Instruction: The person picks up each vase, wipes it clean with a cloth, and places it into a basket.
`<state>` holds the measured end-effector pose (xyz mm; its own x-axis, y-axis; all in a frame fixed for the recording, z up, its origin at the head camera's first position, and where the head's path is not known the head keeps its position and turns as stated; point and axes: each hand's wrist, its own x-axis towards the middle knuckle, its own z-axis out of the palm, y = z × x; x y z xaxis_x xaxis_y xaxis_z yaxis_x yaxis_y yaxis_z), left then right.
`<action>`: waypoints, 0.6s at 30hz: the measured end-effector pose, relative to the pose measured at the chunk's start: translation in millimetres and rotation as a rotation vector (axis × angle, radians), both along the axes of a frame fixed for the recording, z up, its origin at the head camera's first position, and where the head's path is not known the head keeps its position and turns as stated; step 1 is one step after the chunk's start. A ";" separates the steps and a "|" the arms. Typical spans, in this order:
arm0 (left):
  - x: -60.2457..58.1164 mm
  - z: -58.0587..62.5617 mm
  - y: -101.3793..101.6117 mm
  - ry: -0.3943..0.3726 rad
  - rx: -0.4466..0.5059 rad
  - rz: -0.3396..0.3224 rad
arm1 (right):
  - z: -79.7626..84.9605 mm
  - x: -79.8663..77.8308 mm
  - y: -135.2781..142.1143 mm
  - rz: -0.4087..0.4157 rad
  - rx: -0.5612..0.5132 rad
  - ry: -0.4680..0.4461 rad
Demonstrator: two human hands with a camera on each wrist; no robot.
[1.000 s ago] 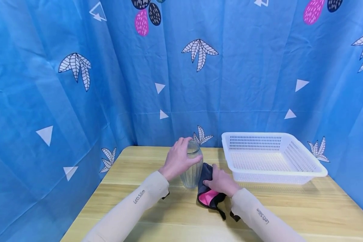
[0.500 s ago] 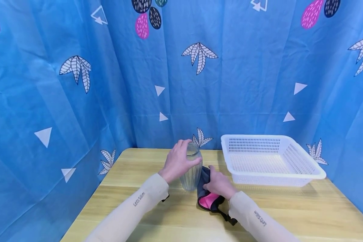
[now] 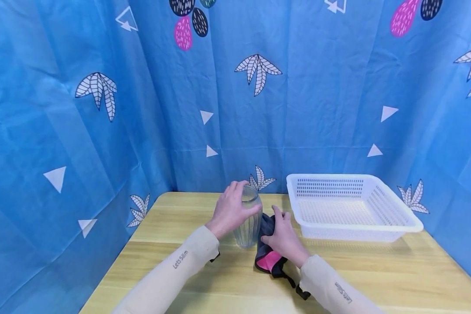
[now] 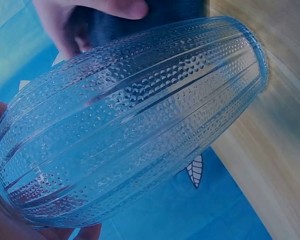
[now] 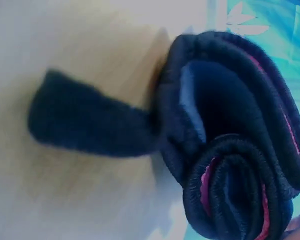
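In the head view, a blue patterned curtain [image 3: 322, 113] hangs behind a wood-grain table [image 3: 204, 283]. My left hand [image 3: 229, 209] is curved round the upper part of a clear glass vase [image 3: 246, 231], gripping it near the rim; the vase stands upright on the table. My right hand [image 3: 284, 237] holds a dark cloth item [image 3: 264, 248] with a pink lining, positioned just to the right of the vase. A white perforated basket [image 3: 357, 228] sits farther right, near the rear edge. In the left wrist view, the vase wall shows ribs and a dimpled texture; my left hand is partly cut off at the rim, while my right thumb and fingers lie about the cloth item behind. In the right wrist view, the cloth item shows rolled, dark-edged layers, and a black strap [image 5: 92, 117] extends from it; only a sliver of my right hand is visible.
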<state>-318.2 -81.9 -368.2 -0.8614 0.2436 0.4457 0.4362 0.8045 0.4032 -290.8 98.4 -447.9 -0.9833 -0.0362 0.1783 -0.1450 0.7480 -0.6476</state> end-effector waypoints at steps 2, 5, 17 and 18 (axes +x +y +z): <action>0.0 -0.6 1.2 0.007 0.000 0.001 | 3.3 3.0 2.5 0.009 -0.017 0.017; -0.3 -1.1 2.2 0.008 0.004 -0.003 | 13.0 7.6 7.5 0.019 -0.017 0.038; -4.5 -0.4 1.4 0.023 -0.015 -0.003 | 57.4 4.8 13.8 0.056 -0.171 0.225; -4.7 -0.7 0.8 0.020 -0.014 -0.003 | 58.6 4.3 13.5 0.062 -0.194 0.215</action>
